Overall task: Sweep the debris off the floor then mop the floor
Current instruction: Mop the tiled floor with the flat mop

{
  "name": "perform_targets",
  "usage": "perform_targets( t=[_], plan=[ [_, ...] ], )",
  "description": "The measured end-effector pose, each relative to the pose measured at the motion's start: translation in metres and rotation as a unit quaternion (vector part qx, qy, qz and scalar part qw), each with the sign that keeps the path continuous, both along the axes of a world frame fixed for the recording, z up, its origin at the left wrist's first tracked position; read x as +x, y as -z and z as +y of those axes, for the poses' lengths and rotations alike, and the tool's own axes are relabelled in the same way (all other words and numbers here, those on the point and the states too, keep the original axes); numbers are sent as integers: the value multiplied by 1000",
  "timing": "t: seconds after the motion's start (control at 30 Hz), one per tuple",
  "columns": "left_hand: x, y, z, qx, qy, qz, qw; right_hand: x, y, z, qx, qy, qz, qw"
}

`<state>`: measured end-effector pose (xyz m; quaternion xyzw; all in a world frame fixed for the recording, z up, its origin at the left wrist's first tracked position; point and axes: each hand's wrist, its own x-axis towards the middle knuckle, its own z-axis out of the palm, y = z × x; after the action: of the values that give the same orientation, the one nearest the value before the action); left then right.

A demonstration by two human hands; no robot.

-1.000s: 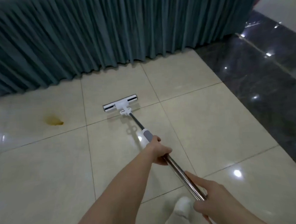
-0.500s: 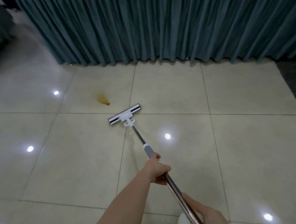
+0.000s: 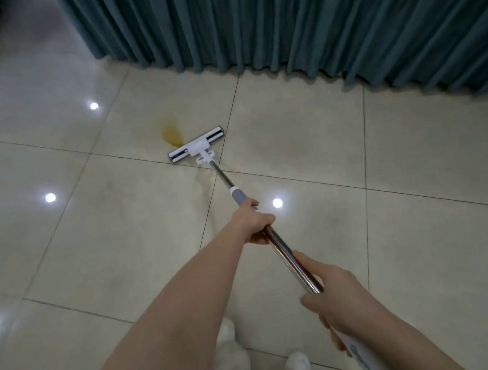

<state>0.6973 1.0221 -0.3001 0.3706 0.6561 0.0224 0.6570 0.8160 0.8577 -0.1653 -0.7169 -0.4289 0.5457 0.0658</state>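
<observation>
A flat mop with a white head (image 3: 196,147) and a shiny metal handle (image 3: 286,256) rests on the cream tiled floor (image 3: 305,142). The head's left end touches the near edge of a yellow-brown stain (image 3: 172,133). My left hand (image 3: 253,224) is wrapped around the handle just below its grey sleeve. My right hand (image 3: 336,293) grips the handle lower down, near the white end.
A teal pleated curtain (image 3: 285,27) hangs along the far side and reaches the floor. My feet in white socks (image 3: 231,352) stand at the bottom of the view. Ceiling lights reflect as bright dots on the glossy tiles.
The mop head has moved left across the tiles to the stain, which it now touches. My view has swung left; the dark floor at the right is out of sight.
</observation>
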Motion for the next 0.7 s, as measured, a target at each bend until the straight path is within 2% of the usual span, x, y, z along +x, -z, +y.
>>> perform_targets(
  t=[0.5, 0.7],
  plan=[
    [-74, 23, 302, 27, -23, 35, 999, -77, 29, 307, -27, 5, 10, 1000],
    [-125, 32, 408, 87, -46, 69, 993, -137, 45, 424, -18, 28, 42, 999]
  ],
)
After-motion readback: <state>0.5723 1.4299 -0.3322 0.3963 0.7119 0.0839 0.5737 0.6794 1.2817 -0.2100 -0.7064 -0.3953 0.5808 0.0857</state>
